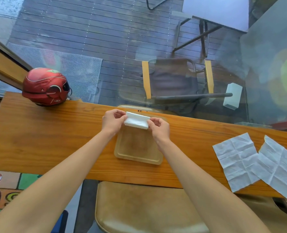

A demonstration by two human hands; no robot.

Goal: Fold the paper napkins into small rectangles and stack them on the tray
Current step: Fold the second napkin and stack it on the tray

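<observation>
A white paper napkin, partly folded into a narrow strip, is held in the air over the far end of a wooden tray. My left hand pinches its left end and my right hand pinches its right end. The tray lies on the wooden table and holds nothing that I can see. Two unfolded, creased white napkins lie flat at the right: one nearer the tray, the other overlapping its right edge and reaching the table's front edge.
A red helmet sits at the table's far left edge. A glass pane rises just behind the table. A tan chair seat is below the table's near edge.
</observation>
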